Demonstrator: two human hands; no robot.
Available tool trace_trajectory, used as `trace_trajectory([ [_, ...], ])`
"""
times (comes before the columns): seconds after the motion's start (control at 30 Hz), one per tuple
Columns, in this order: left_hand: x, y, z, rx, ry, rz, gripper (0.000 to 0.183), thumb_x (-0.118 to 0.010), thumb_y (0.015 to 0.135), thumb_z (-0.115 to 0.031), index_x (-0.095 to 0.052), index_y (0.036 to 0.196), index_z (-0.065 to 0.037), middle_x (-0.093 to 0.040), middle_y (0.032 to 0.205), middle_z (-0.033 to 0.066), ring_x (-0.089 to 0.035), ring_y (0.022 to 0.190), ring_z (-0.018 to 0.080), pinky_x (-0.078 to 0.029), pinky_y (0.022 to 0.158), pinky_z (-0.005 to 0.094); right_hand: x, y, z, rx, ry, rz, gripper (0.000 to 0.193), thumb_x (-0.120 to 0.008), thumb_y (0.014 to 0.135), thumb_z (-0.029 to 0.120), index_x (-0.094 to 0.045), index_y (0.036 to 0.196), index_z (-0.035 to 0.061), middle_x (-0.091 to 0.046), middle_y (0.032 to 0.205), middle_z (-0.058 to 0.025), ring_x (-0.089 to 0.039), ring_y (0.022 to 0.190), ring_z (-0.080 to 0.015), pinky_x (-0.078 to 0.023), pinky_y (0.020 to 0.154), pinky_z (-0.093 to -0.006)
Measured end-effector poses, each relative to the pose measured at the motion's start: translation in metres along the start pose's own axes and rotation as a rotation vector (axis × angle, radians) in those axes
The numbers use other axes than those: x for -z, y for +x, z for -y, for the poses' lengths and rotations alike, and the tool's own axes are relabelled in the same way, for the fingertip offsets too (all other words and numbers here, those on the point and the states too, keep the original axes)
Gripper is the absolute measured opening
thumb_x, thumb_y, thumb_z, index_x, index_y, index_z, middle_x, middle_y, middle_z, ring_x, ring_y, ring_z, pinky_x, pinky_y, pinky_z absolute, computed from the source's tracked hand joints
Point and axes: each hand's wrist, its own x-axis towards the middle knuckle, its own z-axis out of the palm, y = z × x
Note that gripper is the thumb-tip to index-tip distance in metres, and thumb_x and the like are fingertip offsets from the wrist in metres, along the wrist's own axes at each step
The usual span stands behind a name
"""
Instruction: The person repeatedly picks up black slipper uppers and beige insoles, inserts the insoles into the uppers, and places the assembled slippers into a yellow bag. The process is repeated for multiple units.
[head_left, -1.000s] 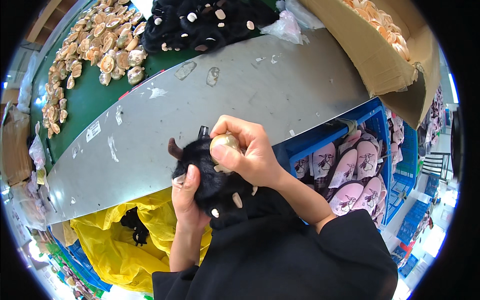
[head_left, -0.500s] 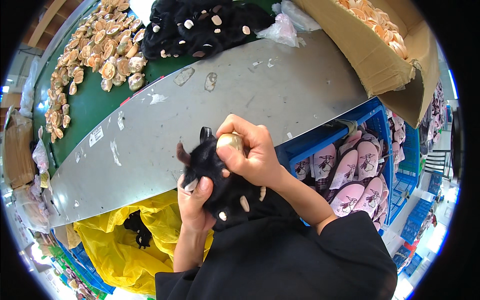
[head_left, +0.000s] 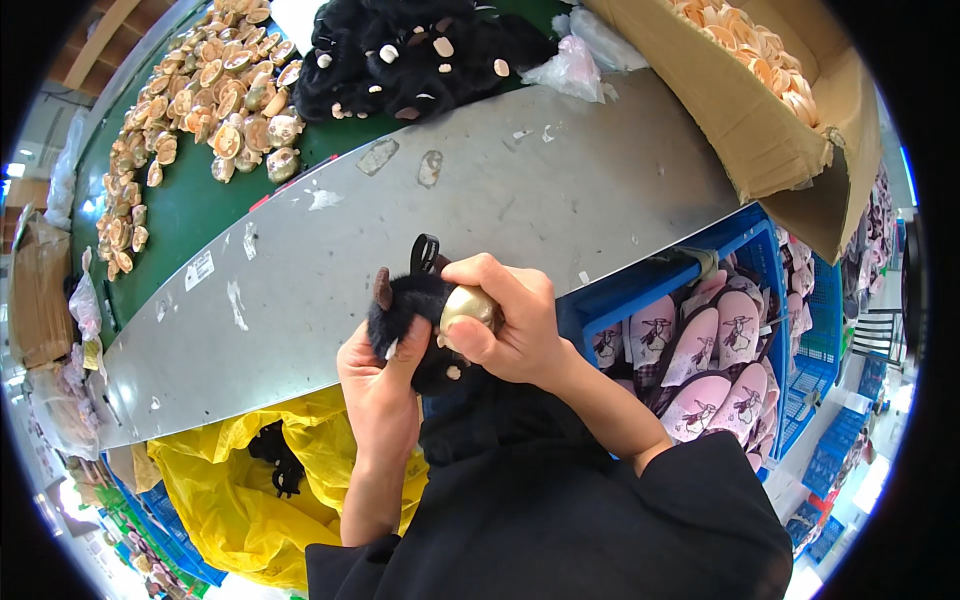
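In front of my body, above the near edge of the metal table, I hold a small black plush toy [head_left: 418, 300]. It has a brown ear-like tab and a black loop on top. My left hand [head_left: 383, 390] is closed on the toy's left side, thumb pressed into the fur. A shiny gold rounded cap [head_left: 468, 312] sits against the right side of the toy. My right hand [head_left: 525, 325] grips this cap, with the thumb across its front and the fingers curled over its top. Where cap and fur meet is partly hidden by my fingers.
Many gold caps with peach insides [head_left: 225, 100] lie on the green belt [head_left: 195, 215], beside a heap of black plush toys [head_left: 430, 60]. A cardboard box [head_left: 720, 110] holds peach pieces. Pink slippers [head_left: 692, 350] fill a blue crate [head_left: 600, 300]. A yellow bag [head_left: 235, 500] stands lower left.
The plush toy has turned and drawn in between my hands, so its lower pale pieces are mostly out of sight. The gold cap has shifted slightly right and down with my right hand.
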Motion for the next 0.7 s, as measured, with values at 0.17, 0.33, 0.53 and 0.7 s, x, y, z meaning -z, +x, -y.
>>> trace_trajectory([
  [0.17,-0.005,0.001,-0.003,-0.009,0.088,-0.001,0.028,-0.067,0.099,-0.007,-0.066,0.125,0.003,-0.07,0.108,0.0019,-0.062,0.096,0.0074,-0.05,0.087,0.0234,0.002,0.006,-0.003,0.088,-0.07,-0.023,0.046,-0.084,0.083,0.037,-0.066,0.105,0.0004,-0.068,0.082,-0.0128,-0.067,0.063,-0.023,-0.052,0.057,-0.0298],
  [0.33,-0.002,0.001,-0.007,-0.058,0.163,0.078,0.015,-0.066,0.099,-0.007,-0.066,0.113,0.0,-0.066,0.099,-0.0016,-0.055,0.091,0.0045,-0.048,0.08,0.0219,0.001,0.0,0.01,-0.088,-0.105,-0.073,0.05,-0.088,0.079,0.037,-0.068,0.108,0.0025,-0.069,0.083,-0.0068,-0.065,0.066,-0.0122,-0.051,0.057,-0.0264],
  [0.53,0.0,-0.001,0.001,-0.206,0.085,0.077,0.015,-0.066,0.1,-0.011,-0.064,0.11,0.0,-0.061,0.091,-0.003,-0.051,0.085,0.0034,-0.046,0.073,0.0219,-0.017,-0.006,0.014,-0.058,-0.204,-0.214,0.053,-0.076,0.091,0.044,-0.067,0.115,-0.0027,-0.071,0.097,-0.0086,-0.066,0.086,-0.0142,-0.053,0.077,-0.0269],
  [0.7,0.016,-0.01,0.0,-0.228,0.0,-0.017,0.016,-0.066,0.101,-0.015,-0.061,0.107,-0.002,-0.058,0.087,-0.0046,-0.05,0.078,0.0005,-0.044,0.065,0.0186,-0.032,0.002,0.018,0.05,-0.307,-0.079,0.042,-0.074,0.095,0.025,-0.066,0.117,-0.0088,-0.074,0.103,-0.0164,-0.071,0.087,-0.0216,-0.056,0.079,-0.0315],
])
